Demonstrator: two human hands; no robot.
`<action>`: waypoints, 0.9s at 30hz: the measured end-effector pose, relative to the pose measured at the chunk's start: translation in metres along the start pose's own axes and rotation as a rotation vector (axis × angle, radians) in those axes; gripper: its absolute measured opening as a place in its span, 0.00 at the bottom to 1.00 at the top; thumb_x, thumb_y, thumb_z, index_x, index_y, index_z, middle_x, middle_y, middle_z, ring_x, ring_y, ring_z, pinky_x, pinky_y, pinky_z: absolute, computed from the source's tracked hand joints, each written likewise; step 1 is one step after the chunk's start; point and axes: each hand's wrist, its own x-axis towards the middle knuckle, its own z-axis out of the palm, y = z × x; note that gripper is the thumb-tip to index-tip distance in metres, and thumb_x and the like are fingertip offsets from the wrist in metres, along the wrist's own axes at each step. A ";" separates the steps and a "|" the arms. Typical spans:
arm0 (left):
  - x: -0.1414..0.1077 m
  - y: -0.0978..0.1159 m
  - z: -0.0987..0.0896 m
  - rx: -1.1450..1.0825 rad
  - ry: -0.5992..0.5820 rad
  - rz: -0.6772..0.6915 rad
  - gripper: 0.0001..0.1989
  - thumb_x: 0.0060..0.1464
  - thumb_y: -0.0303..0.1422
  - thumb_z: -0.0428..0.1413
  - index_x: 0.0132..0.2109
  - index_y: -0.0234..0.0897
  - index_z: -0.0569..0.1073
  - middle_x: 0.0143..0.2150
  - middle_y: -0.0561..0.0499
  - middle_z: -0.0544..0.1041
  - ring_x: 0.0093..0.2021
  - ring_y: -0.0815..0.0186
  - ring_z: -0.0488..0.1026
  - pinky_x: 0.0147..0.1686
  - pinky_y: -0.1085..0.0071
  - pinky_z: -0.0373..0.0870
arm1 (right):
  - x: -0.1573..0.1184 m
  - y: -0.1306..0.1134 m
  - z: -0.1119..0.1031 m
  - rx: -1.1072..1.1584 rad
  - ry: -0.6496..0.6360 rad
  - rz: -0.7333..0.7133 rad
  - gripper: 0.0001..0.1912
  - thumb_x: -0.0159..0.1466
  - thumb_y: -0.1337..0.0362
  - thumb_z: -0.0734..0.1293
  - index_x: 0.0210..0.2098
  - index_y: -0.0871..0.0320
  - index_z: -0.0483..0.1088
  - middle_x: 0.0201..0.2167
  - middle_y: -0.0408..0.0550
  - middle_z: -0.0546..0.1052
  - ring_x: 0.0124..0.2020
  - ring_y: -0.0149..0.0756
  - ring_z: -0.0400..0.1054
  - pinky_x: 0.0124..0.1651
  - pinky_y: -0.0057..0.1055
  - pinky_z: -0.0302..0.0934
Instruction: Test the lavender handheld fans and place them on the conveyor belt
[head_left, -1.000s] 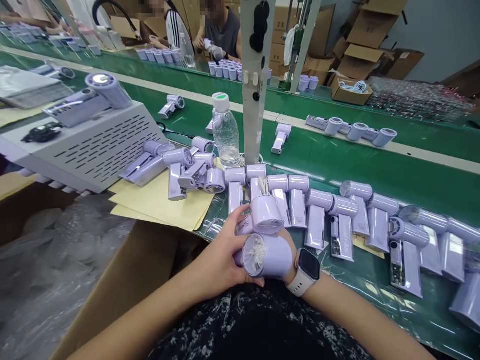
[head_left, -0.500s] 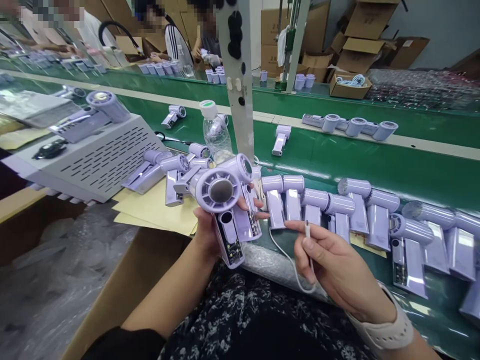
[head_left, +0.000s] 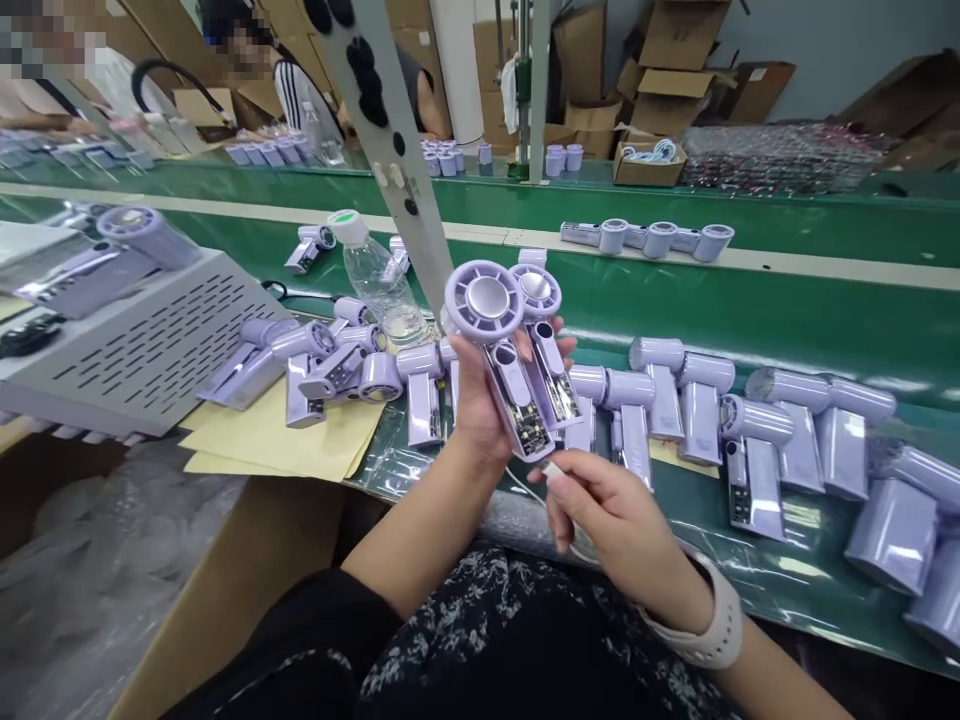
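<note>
My left hand point(head_left: 482, 405) is closed round two lilac handheld fans held side by side. The nearer fan point(head_left: 486, 302) faces me, its round grille and silver centre showing, and its handle is uncovered over a circuit board. Behind it the second fan point(head_left: 553, 372) has its board bare as well. My right hand point(head_left: 600, 505) pinches the white plug of a charging cable point(head_left: 553, 470) at the bottom end of the nearer fan's handle. Whether the plug sits in the socket I cannot tell. The white cord hangs below my fingers.
Rows of lilac fans point(head_left: 757, 440) lie on the green bench to the right. More fans point(head_left: 300, 350) rest by yellow sheets point(head_left: 281, 440) and a slotted metal box point(head_left: 157, 340). A clear bottle point(head_left: 379, 280) stands beside a slanting post point(head_left: 397, 150). People sit across the line.
The two fans have turned upright, their fronts towards me. My right hand has brought the cable plug left to the nearer fan's handle end. The view has shifted right.
</note>
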 end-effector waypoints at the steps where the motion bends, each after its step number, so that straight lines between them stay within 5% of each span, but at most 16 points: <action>1: -0.001 -0.004 0.001 0.007 0.004 -0.020 0.33 0.50 0.67 0.57 0.29 0.39 0.69 0.48 0.48 0.80 0.47 0.59 0.80 0.47 0.64 0.77 | 0.002 0.001 0.005 0.011 0.019 -0.028 0.18 0.72 0.49 0.64 0.36 0.57 0.72 0.18 0.38 0.69 0.20 0.30 0.64 0.28 0.30 0.60; 8: -0.010 -0.008 -0.004 0.089 -0.010 0.122 0.33 0.46 0.67 0.60 0.27 0.38 0.75 0.45 0.49 0.80 0.43 0.59 0.80 0.44 0.65 0.79 | 0.006 0.017 0.027 0.195 0.213 -0.001 0.23 0.72 0.42 0.61 0.34 0.55 0.68 0.14 0.31 0.56 0.14 0.27 0.51 0.17 0.26 0.47; 12: -0.013 -0.002 -0.007 0.054 0.025 0.170 0.35 0.45 0.69 0.58 0.26 0.37 0.76 0.46 0.46 0.80 0.43 0.56 0.80 0.43 0.62 0.80 | 0.009 0.011 0.018 -0.071 0.064 -0.111 0.20 0.75 0.50 0.61 0.34 0.56 0.71 0.28 0.45 0.75 0.31 0.35 0.71 0.37 0.31 0.64; 19: -0.023 0.016 -0.013 -0.197 0.094 0.022 0.33 0.44 0.67 0.61 0.25 0.39 0.73 0.46 0.47 0.80 0.39 0.60 0.79 0.36 0.64 0.80 | 0.014 0.008 0.024 -0.194 0.087 -0.372 0.16 0.76 0.55 0.59 0.38 0.54 0.73 0.42 0.49 0.76 0.44 0.39 0.69 0.50 0.33 0.63; 23: -0.024 0.022 -0.019 -0.165 0.057 0.059 0.34 0.41 0.67 0.63 0.23 0.38 0.72 0.44 0.48 0.80 0.38 0.61 0.78 0.36 0.66 0.79 | 0.016 0.016 0.030 -0.127 0.129 -0.158 0.20 0.76 0.51 0.60 0.31 0.55 0.69 0.26 0.43 0.73 0.29 0.34 0.67 0.36 0.31 0.61; 27: -0.025 0.024 -0.021 0.033 0.033 0.215 0.38 0.39 0.71 0.60 0.19 0.36 0.68 0.42 0.45 0.80 0.37 0.60 0.77 0.37 0.64 0.76 | 0.017 0.016 0.025 0.042 0.015 0.014 0.22 0.74 0.45 0.60 0.32 0.55 0.67 0.12 0.33 0.60 0.17 0.32 0.61 0.27 0.29 0.57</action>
